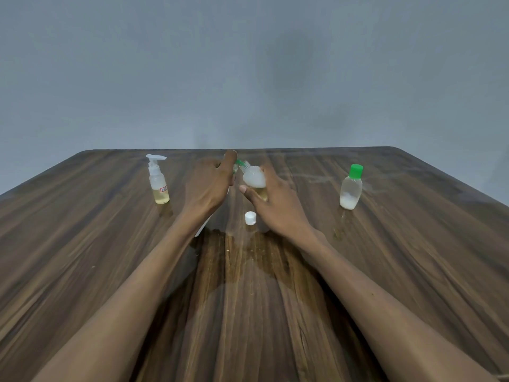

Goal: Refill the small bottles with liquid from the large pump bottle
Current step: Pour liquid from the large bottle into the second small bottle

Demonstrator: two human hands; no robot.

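My left hand [212, 183] sits over the top of the large pump bottle [200, 230], fingers curled round its pump head. Only a white sliver of the bottle's base shows beside my forearm. Its green spout [239, 162] pokes out to the right. My right hand [271, 201] grips a small clear bottle [254, 176], uncapped and tilted left so its neck meets the spout. It holds whitish liquid. Its white cap [250, 218] lies on the table in front of the hands.
A small pump bottle [158, 183] with yellow liquid stands at the left. A small bottle with a green cap [351, 187], a little white liquid at its bottom, stands at the right. A wet patch [248, 257] spreads over the wooden table [82, 271] between my forearms.
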